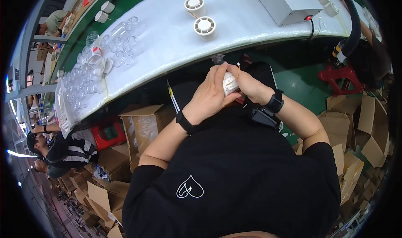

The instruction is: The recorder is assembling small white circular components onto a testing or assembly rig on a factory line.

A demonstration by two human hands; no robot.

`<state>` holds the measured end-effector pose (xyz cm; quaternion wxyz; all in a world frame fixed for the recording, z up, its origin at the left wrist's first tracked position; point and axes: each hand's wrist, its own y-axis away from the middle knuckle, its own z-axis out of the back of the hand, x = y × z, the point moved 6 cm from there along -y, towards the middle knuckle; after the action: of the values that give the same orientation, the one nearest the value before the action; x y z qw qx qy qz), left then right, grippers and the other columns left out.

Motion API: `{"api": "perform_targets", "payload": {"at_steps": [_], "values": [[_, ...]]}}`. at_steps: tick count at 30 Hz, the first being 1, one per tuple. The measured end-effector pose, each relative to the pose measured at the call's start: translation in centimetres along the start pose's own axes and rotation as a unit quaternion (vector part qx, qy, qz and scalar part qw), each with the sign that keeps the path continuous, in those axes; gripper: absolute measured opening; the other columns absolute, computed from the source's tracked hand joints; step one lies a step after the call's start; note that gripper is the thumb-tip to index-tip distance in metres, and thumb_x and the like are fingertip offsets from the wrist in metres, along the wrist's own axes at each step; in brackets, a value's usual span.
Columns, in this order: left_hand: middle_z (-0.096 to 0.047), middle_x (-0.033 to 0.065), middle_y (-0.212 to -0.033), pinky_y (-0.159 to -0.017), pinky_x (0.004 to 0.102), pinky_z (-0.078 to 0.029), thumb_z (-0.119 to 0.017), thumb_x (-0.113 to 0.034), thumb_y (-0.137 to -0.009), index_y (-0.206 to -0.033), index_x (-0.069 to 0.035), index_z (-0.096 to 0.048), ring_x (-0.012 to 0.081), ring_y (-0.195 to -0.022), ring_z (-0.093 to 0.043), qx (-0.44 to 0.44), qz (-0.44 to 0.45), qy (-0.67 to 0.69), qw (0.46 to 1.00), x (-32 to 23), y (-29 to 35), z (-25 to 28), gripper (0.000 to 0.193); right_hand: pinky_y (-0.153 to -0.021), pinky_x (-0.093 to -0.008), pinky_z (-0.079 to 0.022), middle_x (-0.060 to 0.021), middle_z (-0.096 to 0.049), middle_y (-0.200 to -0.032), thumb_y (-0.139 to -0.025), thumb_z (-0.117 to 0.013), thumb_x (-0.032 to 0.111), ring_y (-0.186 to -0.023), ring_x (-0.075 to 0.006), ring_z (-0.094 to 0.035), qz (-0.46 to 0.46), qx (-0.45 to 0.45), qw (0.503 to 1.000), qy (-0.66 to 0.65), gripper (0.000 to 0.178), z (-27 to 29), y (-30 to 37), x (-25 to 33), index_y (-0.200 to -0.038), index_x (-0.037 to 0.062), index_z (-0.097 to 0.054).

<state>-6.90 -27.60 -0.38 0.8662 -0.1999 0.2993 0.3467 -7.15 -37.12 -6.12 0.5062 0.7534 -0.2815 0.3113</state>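
Observation:
Both hands meet in front of my chest, just off the table's near edge. Between them is a white round plastic housing (230,84) with a thin orange wire that rises from it to a small white plug. My left hand (208,92) wraps its left side, fingers over the top and thumb below. My right hand (252,87) closes round the other side, its fingers partly hidden. On the table beyond stand two white round housings with slotted tops, a nearer one (205,28) and a farther one (195,5), with an orange wire between them.
Many clear plastic cups (121,45) crowd the left of the white-covered table (159,41). A grey metal box (289,5) with a lit red switch and a black hose (354,24) stand at right. Cardboard boxes (144,125) and red stools (341,79) flank me; other people sit nearby.

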Motion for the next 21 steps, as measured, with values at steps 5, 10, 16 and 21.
{"api": "perform_targets", "payload": {"at_steps": [5,10,16,21], "values": [[-0.042,0.0192,-0.115,-0.089,0.0345,-0.042,-0.068,-0.014,-0.079,-0.123,0.001,-0.028,0.0295,-0.104,-0.050,-0.062,0.012,0.104,0.993,0.7,-0.1,5.8,0.062,-0.061,-0.0237,-0.044,-0.0020,-0.056,-0.086,-0.095,-0.036,0.043,-0.077,-0.0103,-0.054,0.026,0.088,0.995,0.045,0.043,-1.0,1.2,4.5,-0.107,0.0047,-0.052],[-0.047,0.0223,-0.103,-0.084,0.0380,-0.045,-0.073,-0.022,-0.072,-0.116,0.002,-0.044,0.0339,-0.092,-0.054,-0.276,0.017,-0.214,0.937,3.8,-5.7,18.3,0.058,-0.075,-0.0308,-0.046,-0.0095,-0.057,-0.095,-0.083,-0.062,0.028,-0.087,-0.0201,-0.057,0.447,-0.289,0.780,0.329,0.042,2.3,-0.8,11.7,-0.111,0.0009,-0.047],[-0.045,0.0263,-0.117,-0.088,0.0393,-0.045,-0.072,-0.025,-0.068,-0.130,0.001,-0.040,0.0383,-0.108,-0.048,-0.182,0.129,-0.232,0.947,15.5,-18.5,18.7,0.074,-0.084,-0.0357,-0.046,-0.0162,-0.057,-0.102,-0.069,-0.077,0.023,-0.094,-0.0291,-0.058,0.503,-0.245,0.759,0.334,0.062,1.5,-4.7,11.3,-0.116,0.0010,-0.043],[-0.041,0.0293,-0.126,-0.098,0.0407,-0.039,-0.071,-0.026,-0.070,-0.132,0.003,-0.037,0.0415,-0.116,-0.043,-0.209,0.153,-0.226,0.939,23.0,-19.4,16.5,0.076,-0.082,-0.0307,-0.047,-0.0113,-0.057,-0.101,-0.067,-0.078,0.015,-0.093,-0.0208,-0.059,0.375,-0.334,0.828,0.250,0.054,8.3,4.3,6.9,-0.111,0.0035,-0.048]]}}
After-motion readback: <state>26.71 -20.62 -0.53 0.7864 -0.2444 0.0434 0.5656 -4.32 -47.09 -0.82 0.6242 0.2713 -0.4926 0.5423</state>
